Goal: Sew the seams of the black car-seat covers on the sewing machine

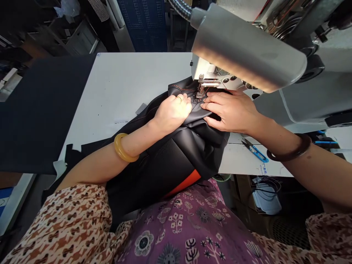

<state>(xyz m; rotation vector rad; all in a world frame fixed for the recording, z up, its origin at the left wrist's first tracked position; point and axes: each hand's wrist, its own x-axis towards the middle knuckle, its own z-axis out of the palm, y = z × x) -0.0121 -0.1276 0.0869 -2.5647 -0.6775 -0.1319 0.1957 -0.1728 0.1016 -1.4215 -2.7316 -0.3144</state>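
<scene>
In the head view I see my left hand lying palm-down on a black leatherette cover, pressing without clenching, and my right hand spread flat on it, also released. The cover sits mid-frame on the white desk, its long axis running from lower centre up to the sewing machine and its needle foot.

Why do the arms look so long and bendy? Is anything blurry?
In the head view, wide-angle bending stretches the left arm and right arm, the white table leans, the left hand and right hand look sharp, and the dark shelves are dim.
</scene>
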